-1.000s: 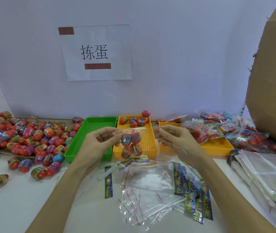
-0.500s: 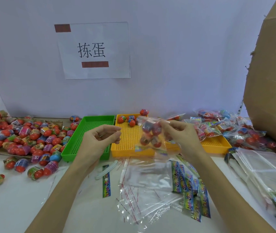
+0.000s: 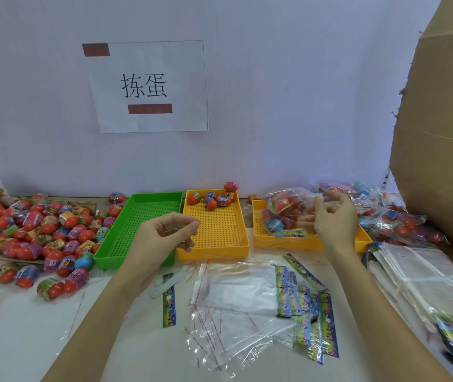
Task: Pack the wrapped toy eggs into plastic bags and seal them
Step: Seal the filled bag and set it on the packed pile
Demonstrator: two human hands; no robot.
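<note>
Item: filled bag of eggs point(image 3: 288, 213), clear film, lying over the right yellow tray point(image 3: 280, 240), touching the fingers of my right hand point(image 3: 334, 219); that hand is spread and relaxed, and I cannot tell whether it truly pinches the film or merely rests against it. Handling, as I judge it: light, soft and slippery, the eggs shifting inside; best taken at the top edge, above the load. My left hand point(image 3: 169, 234) hangs over the gap between the green tray point(image 3: 137, 224) and the middle yellow tray point(image 3: 215, 232), fingers loosely curled, thumb near fingertip; whatever thin scrap it may hold is too small to tell. Adjacent stock: a few loose eggs point(image 3: 211, 199) at the middle tray's far end; a heap of wrapped eggs point(image 3: 27, 227) at left; empty bags point(image 3: 236, 304) and printed header strips point(image 3: 302, 299) in front of me. Obstruction: finished bags point(image 3: 401, 219) crowd the right tray's far side.
</note>
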